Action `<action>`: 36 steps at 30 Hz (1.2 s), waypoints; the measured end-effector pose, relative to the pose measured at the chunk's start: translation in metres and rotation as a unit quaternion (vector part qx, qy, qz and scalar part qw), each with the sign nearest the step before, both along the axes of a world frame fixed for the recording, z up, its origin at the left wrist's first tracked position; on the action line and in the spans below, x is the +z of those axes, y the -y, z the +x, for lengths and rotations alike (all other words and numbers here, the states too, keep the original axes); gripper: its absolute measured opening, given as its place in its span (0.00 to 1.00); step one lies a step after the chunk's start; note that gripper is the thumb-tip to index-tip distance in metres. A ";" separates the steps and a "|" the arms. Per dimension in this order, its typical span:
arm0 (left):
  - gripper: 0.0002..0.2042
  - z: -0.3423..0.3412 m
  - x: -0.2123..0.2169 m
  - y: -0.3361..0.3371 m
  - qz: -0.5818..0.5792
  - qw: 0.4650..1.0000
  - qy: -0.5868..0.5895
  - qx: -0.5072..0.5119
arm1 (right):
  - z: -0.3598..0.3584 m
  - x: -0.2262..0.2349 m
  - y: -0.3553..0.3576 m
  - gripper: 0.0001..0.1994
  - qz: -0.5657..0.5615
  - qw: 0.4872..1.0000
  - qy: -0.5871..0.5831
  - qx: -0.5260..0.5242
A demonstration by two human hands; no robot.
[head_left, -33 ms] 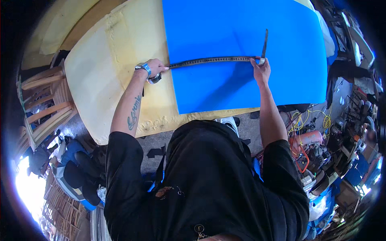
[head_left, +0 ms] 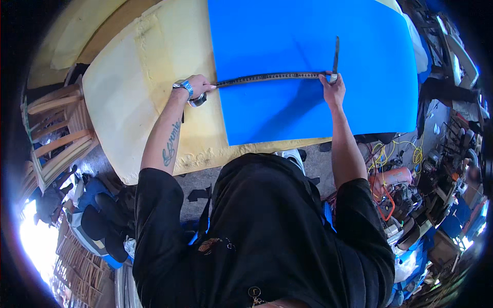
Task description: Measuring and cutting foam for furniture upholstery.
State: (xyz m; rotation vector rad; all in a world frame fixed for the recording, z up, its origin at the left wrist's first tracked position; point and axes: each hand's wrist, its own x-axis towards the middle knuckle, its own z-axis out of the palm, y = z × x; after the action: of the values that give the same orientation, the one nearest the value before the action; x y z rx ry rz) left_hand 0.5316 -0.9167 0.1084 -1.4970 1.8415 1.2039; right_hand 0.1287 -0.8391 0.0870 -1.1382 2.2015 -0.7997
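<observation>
Tape measure [head_left: 267, 77] — across blue sheet [head_left: 318, 31]

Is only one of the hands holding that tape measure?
No: the left hand and the right hand both hold the tape measure, which spans part of the blue sheet.

Two hands [head_left: 199, 84] [head_left: 334, 93] and one tape measure [head_left: 267, 77] at one blue sheet [head_left: 308, 31]; one wristwatch [head_left: 186, 87] to the sheet's left.
</observation>
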 end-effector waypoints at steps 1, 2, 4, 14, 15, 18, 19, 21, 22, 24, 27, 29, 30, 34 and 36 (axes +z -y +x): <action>0.16 0.000 0.000 0.000 0.003 1.000 -0.005 -0.002 | -0.001 -0.001 0.001 0.12 0.006 1.000 0.000 -0.005; 0.16 0.000 0.000 0.001 0.007 1.000 -0.006 -0.007 | -0.005 0.000 0.002 0.12 0.003 1.000 -0.013 0.022; 0.16 0.000 0.000 0.002 0.007 1.000 -0.011 -0.012 | -0.016 0.000 0.005 0.12 0.000 0.998 -0.027 0.051; 0.16 0.002 -0.008 0.005 0.029 0.999 -0.035 0.010 | -0.025 0.004 0.016 0.15 0.050 0.987 0.059 0.142; 0.16 0.001 -0.008 0.005 0.025 0.999 -0.032 0.013 | -0.020 0.003 0.018 0.15 0.056 0.987 0.059 0.136; 0.16 -0.001 -0.004 0.007 0.040 0.999 -0.023 -0.014 | -0.015 0.002 0.023 0.15 0.031 0.993 0.098 0.063; 0.16 -0.002 -0.003 0.007 0.044 0.999 -0.022 -0.010 | -0.015 0.002 0.023 0.15 0.025 0.991 0.099 0.082; 0.16 -0.003 0.000 0.008 0.048 0.999 -0.023 -0.005 | -0.016 0.003 0.022 0.14 0.020 0.990 0.099 0.102; 0.16 -0.004 0.001 0.008 0.048 0.998 -0.028 -0.020 | -0.016 0.003 0.021 0.14 -0.006 0.989 0.103 0.106; 0.15 -0.004 0.001 0.007 0.047 0.998 -0.032 -0.034 | -0.015 0.005 0.021 0.14 -0.032 0.988 0.107 0.111; 0.15 -0.004 -0.002 0.003 0.048 0.998 -0.021 -0.019 | -0.015 0.012 0.023 0.13 0.040 0.983 0.084 0.156; 0.15 -0.002 -0.005 0.002 0.029 0.997 -0.075 0.001 | -0.016 0.018 0.026 0.13 0.096 0.977 0.027 0.187; 0.15 -0.001 -0.007 0.002 0.021 0.997 -0.077 0.003 | -0.016 0.020 0.026 0.13 0.077 0.975 0.044 0.204; 0.15 0.001 -0.010 0.003 0.050 0.998 -0.044 0.004 | -0.020 0.024 0.023 0.13 0.094 0.964 0.042 0.245; 0.16 0.001 -0.009 0.004 0.064 0.996 -0.056 0.010 | -0.023 0.021 0.022 0.13 0.071 0.962 0.052 0.259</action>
State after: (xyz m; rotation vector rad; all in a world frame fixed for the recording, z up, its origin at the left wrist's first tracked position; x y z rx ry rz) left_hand 0.5325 -0.9208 0.0991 -1.4067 1.7872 1.4125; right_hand 0.1059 -0.8614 0.1076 -1.4700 1.7209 -0.4537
